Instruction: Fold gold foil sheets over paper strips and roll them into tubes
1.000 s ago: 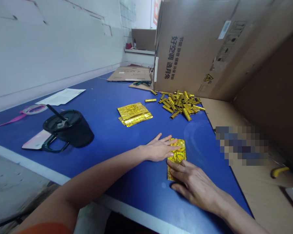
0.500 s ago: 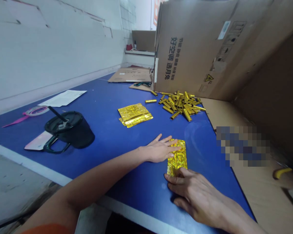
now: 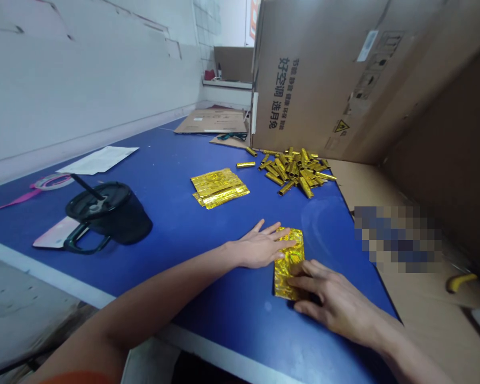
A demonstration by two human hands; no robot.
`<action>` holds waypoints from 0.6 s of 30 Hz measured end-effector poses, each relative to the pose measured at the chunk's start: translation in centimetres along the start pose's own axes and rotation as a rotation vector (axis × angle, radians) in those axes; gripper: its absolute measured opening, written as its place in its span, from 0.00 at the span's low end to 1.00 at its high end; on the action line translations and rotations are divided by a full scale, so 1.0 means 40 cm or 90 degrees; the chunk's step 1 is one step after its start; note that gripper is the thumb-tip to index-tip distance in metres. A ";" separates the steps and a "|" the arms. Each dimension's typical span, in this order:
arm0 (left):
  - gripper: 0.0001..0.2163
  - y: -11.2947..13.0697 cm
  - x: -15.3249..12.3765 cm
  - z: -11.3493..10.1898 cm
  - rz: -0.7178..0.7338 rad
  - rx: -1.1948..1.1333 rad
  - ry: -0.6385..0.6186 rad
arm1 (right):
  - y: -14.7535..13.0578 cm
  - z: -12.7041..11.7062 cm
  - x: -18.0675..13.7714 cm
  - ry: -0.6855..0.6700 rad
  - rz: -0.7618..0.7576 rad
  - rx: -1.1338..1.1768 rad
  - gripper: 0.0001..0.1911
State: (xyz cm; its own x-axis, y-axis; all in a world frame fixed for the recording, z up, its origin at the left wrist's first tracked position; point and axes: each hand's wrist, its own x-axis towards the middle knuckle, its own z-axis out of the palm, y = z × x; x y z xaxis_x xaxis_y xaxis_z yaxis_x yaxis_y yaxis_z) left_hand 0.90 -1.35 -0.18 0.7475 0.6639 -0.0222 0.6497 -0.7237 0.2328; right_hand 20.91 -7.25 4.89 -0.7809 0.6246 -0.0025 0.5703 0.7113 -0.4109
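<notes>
A shiny gold foil sheet (image 3: 283, 277) with embossed patterns lies flat on the blue table before me. Spread and flat, my left hand (image 3: 263, 246) presses its fingers on the sheet's far half. My right hand (image 3: 328, 293) rests its bent fingertips on the near right part of the same sheet, thumb held apart by the near edge. Farther back lies a small stack of gold foil sheets (image 3: 220, 186). Beyond it, to the right, is a heap of several rolled gold foil tubes (image 3: 292, 170), with a single gold tube (image 3: 246, 165) lying just to its left.
A dark lidded mug (image 3: 120, 213) with a straw stands at left, beside a phone-like flat object (image 3: 54, 234), a tape roll (image 3: 54, 182) and white paper (image 3: 104, 160). A large cardboard box (image 3: 316, 80) rises behind the heap. Flat cardboard (image 3: 212, 121) lies at the back.
My right hand has moved from the sheet's near edge up and to the right over it, showing more of the near end. My left hand stays in place.
</notes>
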 end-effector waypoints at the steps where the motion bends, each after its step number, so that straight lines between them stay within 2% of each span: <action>1: 0.21 0.001 0.000 0.002 -0.001 0.006 0.007 | 0.000 0.004 0.002 -0.010 0.003 -0.026 0.10; 6: 0.19 0.019 -0.005 -0.002 -0.013 0.055 0.085 | -0.010 0.019 0.012 -0.035 0.016 -0.084 0.09; 9: 0.16 0.038 -0.012 -0.024 0.028 0.040 0.123 | -0.012 0.020 0.014 -0.029 0.014 -0.089 0.09; 11: 0.12 0.050 -0.020 -0.044 0.067 -0.007 0.104 | -0.010 0.020 0.014 -0.014 0.004 -0.089 0.09; 14: 0.10 0.060 -0.037 -0.073 0.115 -0.082 0.028 | -0.008 0.019 0.014 0.011 -0.018 -0.091 0.10; 18: 0.29 0.064 -0.059 -0.088 0.118 -0.103 -0.051 | -0.011 0.016 0.017 0.030 -0.030 -0.093 0.11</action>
State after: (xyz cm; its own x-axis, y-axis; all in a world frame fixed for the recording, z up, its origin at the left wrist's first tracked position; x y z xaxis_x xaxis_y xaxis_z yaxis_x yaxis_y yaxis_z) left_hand 0.32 -4.11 3.90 0.8642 0.5014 -0.0410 0.4754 -0.7873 0.3925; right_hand 19.97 -7.37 4.48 -0.7971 0.6011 0.0578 0.5666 0.7776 -0.2726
